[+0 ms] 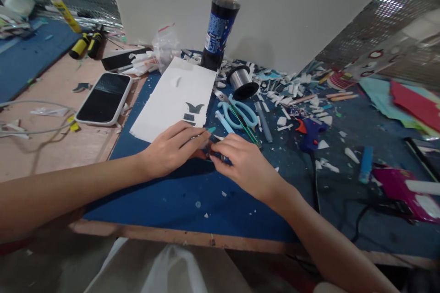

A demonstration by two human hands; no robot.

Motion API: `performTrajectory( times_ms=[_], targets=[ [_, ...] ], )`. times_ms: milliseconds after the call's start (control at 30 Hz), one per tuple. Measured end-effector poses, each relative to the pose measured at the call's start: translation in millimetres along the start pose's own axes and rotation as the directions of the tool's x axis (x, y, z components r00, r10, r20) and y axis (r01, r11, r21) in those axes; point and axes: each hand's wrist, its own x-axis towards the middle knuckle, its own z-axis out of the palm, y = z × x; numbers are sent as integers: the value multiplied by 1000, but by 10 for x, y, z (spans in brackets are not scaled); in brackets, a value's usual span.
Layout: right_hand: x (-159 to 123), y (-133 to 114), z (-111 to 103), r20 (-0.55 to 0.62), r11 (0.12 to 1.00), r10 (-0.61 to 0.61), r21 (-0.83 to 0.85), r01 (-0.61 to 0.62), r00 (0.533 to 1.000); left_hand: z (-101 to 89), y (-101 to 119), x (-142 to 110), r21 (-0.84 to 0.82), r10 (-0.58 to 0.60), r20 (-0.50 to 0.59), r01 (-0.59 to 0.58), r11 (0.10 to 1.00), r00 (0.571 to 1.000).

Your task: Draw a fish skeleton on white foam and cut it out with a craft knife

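Barely can make out small dark piece [216,151] just off near-right corner of white sheet [165,98], pinched in right hand [242,160], mostly covered by left hand [172,150]; cannot tell if gripped there too. Behind sheet, see soda bottle [220,27] cropped at top.

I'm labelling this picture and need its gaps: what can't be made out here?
All in the head view:
- What lies between the left hand and right hand: mostly hidden by their fingers.
- Bottle top: cut off by the upper edge.
- Label wording: too small and blurred.
- Red sheet's far end: cut off by the right edge.
- Bag contents: blurred behind plastic.
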Motion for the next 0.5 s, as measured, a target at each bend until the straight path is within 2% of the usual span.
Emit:
performTrajectory(
  times_ms=[500],
  targets=[
    [3, -103, 124, 5, 940, -110, -325, 106, 994, 36, 12, -37, -8, -11, 70, 12, 1000, 997]
  ],
)
